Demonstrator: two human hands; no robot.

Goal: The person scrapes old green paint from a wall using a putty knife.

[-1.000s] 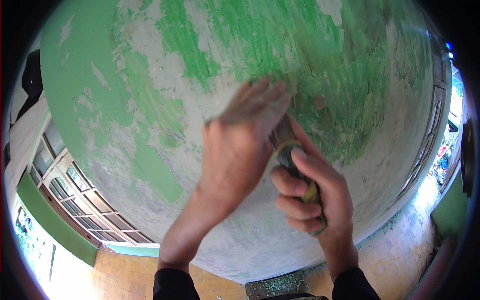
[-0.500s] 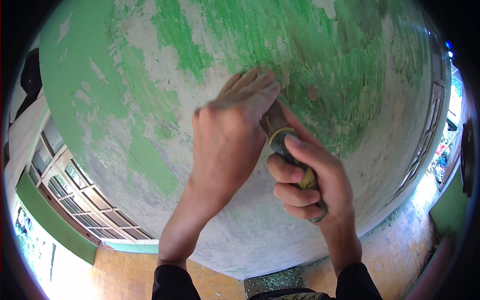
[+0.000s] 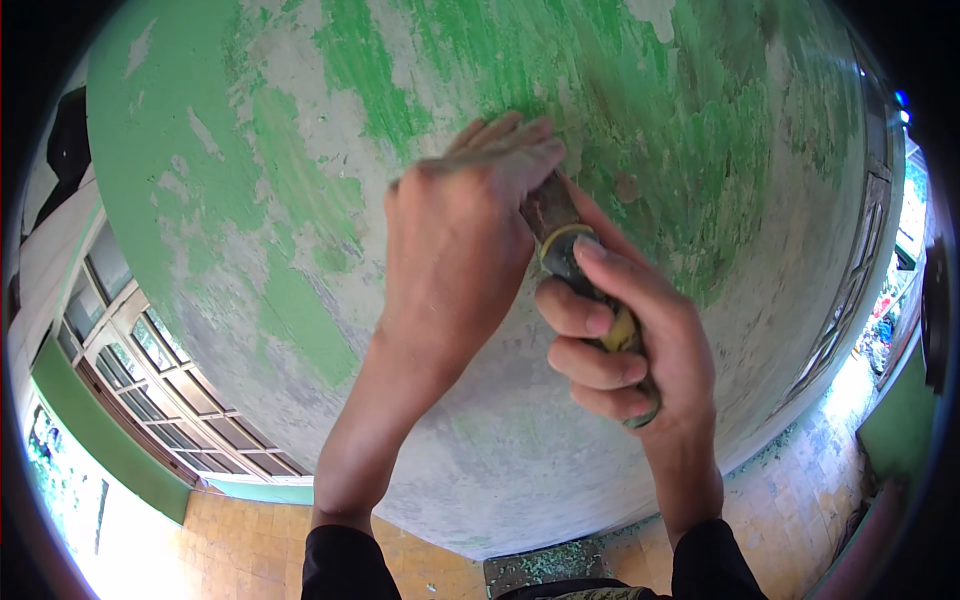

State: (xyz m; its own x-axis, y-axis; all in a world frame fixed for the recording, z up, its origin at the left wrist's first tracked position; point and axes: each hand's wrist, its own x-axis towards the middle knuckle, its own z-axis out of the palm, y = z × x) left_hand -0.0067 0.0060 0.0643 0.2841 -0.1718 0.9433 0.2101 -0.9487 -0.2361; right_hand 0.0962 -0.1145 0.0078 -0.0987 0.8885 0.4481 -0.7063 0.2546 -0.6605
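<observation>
Right hand (image 3: 668, 345) first: I have it clenched around the hand tool (image 3: 565, 256), fingers curled over the black-and-yellow handle (image 3: 622, 332), thumb laid along its upper part near the yellow collar (image 3: 568, 232). Above that collar comes the brownish, worn-looking blade (image 3: 550, 208), slanting up and left, and there I lose it, because its far end runs in behind the left hand (image 3: 460, 230).

That left hand has its back toward me, wrist bent, fingers stretched upward close to the wall (image 3: 480, 440) and a little blurred; whether it pinches the blade or merely leans on it, I cannot tell. So the tool sits between the two hands, tilted, in front of the wall.

Moving out, I get a patchwork: green paint (image 3: 310, 320) in streaks and islands, pale grey showing between them, and a small brown spot (image 3: 626, 187) just right of the fingertips. Black sleeves (image 3: 345, 565) come in at the bottom. Between them, green flakes (image 3: 560, 562) lie scattered over a dark slab (image 3: 500, 578), with orange-yellow tiles (image 3: 240, 535) around it. Far left, a glass-paned door (image 3: 175, 375) bends along my lens rim.
</observation>
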